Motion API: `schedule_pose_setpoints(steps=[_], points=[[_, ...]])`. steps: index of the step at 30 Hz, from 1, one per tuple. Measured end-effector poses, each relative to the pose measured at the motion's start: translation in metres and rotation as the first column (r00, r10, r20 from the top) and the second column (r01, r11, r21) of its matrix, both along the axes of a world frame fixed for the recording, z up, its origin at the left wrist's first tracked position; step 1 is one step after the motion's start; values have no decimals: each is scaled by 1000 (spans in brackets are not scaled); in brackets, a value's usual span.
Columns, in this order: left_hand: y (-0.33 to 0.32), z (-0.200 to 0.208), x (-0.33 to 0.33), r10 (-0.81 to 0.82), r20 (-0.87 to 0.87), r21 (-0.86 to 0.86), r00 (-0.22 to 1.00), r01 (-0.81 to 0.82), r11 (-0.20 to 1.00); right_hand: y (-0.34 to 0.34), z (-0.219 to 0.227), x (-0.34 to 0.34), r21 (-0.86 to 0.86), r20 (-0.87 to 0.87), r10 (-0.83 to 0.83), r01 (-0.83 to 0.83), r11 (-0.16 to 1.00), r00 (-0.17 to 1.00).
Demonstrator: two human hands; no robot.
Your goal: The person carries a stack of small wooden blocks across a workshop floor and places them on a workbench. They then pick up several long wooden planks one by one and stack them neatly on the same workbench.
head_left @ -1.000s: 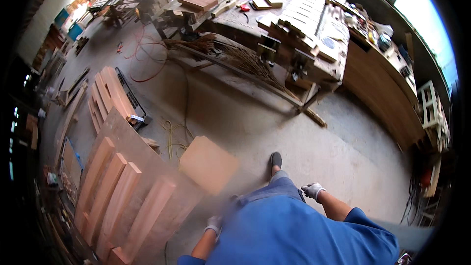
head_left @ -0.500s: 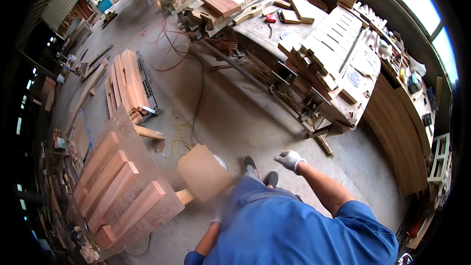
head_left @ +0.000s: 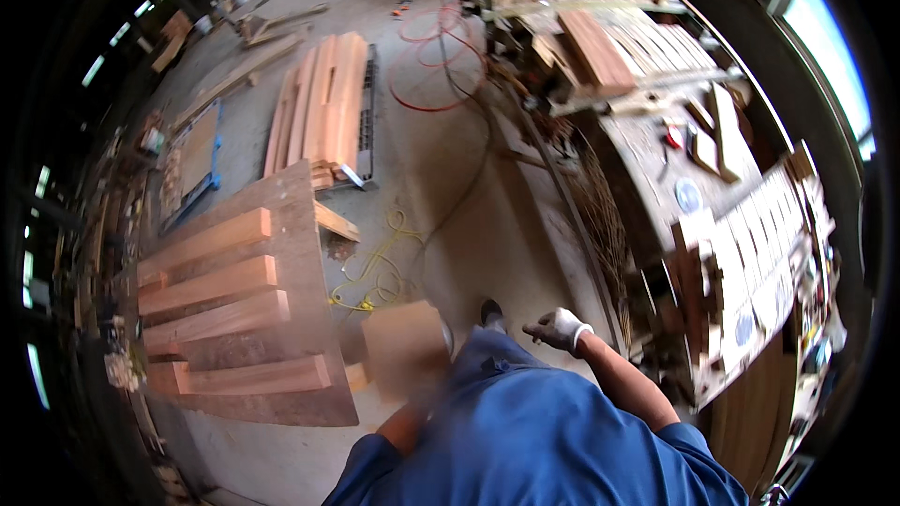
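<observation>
My right hand (head_left: 560, 330), in a pale glove with darker fingertips, hangs out in front of my right side. Its fingers are loosely bent, and I see nothing in them. On the left my bare forearm (head_left: 403, 428) shows, but a blurred patch hides my left hand. Close by that arm is a tan square board (head_left: 407, 349), partly smeared; I cannot tell whether the hand touches it. Left of it, a large brown panel (head_left: 309, 328) carries several reddish wood pieces (head_left: 216, 320), lying spaced apart.
A stack of long planks (head_left: 323, 98) lies ahead on the left. Yellow cord (head_left: 384, 267) and red hose (head_left: 398, 94) trail on the floor. Along the right runs a workbench (head_left: 647, 164) with wood strips (head_left: 764, 225), bundled sticks (head_left: 600, 220) beneath, and a red-handled tool (head_left: 673, 136).
My view has turned to the right, and I have moved forward; the workbench now stands closer beside my right arm. My left glove, visible before, is now hidden.
</observation>
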State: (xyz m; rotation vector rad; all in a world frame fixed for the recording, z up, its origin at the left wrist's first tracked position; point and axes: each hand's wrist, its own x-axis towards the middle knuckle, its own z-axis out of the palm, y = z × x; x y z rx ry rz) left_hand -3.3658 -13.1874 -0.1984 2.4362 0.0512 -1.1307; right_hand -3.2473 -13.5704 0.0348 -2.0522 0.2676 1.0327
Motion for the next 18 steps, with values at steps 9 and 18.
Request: schedule_pose_setpoints(steps=[9,18], points=[[10,38,172,650,9,-112,760,-645,756,19,5,169,75,69,114,-119,990,991],[-35,38,212,672,-13,34,741,-671,741,24,-70,356,244,182,179,-220,944,967]])
